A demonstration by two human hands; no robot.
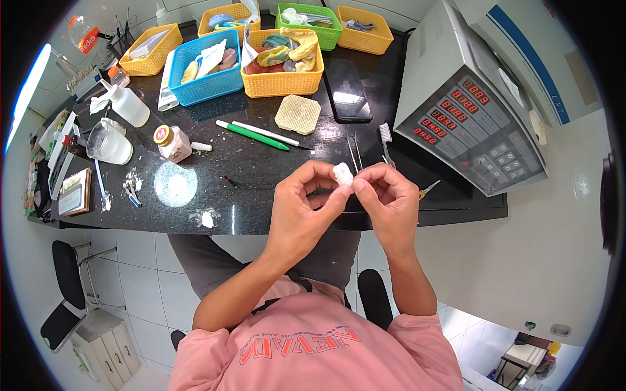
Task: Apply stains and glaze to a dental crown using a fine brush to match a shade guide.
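A small white lumpy piece (342, 173) is pinched between my two hands above the front edge of the black desk. My left hand (306, 212) has its fingers curled and its fingertips closed on the piece. My right hand (391, 202) grips the same piece at its right side, thumb and finger pressed together. Just behind my hands lie steel tweezers (355, 148), a toothbrush (386, 140), a green pen (254, 135) and a white pen (267, 131). A yellowed honeycomb block (298, 115) sits farther back.
A display machine (466, 111) stands at right. Colored baskets (205, 81) line the back beside a phone (345, 91). A squeeze bottle (129, 107), cup (109, 146), jar (171, 143) and scattered white bits (207, 220) occupy the left of the black desk (261, 182). A chair (68, 280) is at lower left.
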